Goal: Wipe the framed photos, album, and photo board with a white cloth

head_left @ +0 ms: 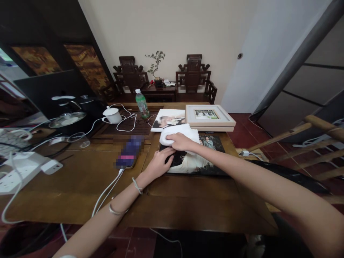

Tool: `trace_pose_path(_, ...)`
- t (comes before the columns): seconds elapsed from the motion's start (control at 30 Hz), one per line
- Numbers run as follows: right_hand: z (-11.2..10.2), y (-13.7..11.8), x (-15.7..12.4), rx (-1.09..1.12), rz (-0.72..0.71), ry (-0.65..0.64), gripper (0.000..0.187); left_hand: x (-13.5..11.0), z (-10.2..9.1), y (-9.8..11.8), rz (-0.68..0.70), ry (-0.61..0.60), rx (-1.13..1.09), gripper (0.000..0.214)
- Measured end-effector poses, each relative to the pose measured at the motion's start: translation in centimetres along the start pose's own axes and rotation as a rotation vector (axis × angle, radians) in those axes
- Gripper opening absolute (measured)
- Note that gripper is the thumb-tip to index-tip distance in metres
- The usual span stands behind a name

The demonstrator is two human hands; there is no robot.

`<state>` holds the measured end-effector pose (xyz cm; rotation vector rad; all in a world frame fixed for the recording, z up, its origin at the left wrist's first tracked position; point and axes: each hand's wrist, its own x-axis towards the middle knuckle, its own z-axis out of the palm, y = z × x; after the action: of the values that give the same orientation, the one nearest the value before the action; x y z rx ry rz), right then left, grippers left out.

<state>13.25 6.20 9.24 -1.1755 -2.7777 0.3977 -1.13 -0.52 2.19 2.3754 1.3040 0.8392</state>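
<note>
My right hand (180,141) presses a folded white cloth (179,133) onto the top left part of a large dark photo print (200,157) lying flat on the wooden table (80,182). My left hand (159,163) rests flat on the print's left edge, fingers stretched out, holding it down. Behind the print lies a second photo print (168,119), and beside it a stack of light wooden picture frames (210,117).
A phone (129,152) on a white charging cable lies left of the print. Farther back stand a green bottle (142,104), a white lidded cup (112,115) and pots (70,115). A white power strip (20,170) sits at the left. A wooden chair (317,143) is on the right.
</note>
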Motion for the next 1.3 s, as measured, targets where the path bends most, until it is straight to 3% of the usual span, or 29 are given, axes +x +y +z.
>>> trace_pose_path(0.1,0.3,-0.2,0.0,0.021,-0.066,-0.010,0.039,0.0,-0.1,0.0,-0.011,-0.017,0.005,0.032)
trace_pose_path(0.2,0.0,1.2,-1.9,0.032,-0.086,-0.001,0.039,-0.1,0.1,-0.2,-0.010,-0.005,0.016,0.034)
trace_pose_path(0.37,-0.7,6.6,-7.2,0.018,-0.025,0.048,0.037,-0.3,0.7,-0.7,-0.003,-0.001,0.031,0.037)
trace_pose_path(0.5,0.6,9.4,-12.0,-0.061,0.098,0.132,0.044,-0.4,0.8,-0.5,-0.008,0.000,0.036,0.036)
trace_pose_path(0.6,2.1,8.0,-15.5,-0.071,0.108,0.167,0.051,-0.4,0.7,-0.2,-0.013,0.003,0.046,0.035)
trace_pose_path(0.83,3.6,0.5,-21.3,-0.012,0.063,0.066,0.048,-0.4,0.9,-0.4,0.003,0.015,0.025,0.034)
trace_pose_path(1.0,2.9,1.3,-20.7,0.021,0.027,0.017,0.049,-0.4,0.9,-0.7,0.008,0.016,0.026,0.034)
trace_pose_path(1.3,0.2,8.7,-12.8,-0.108,0.014,0.087,0.045,-0.4,0.6,-0.3,-0.002,0.011,0.040,0.034)
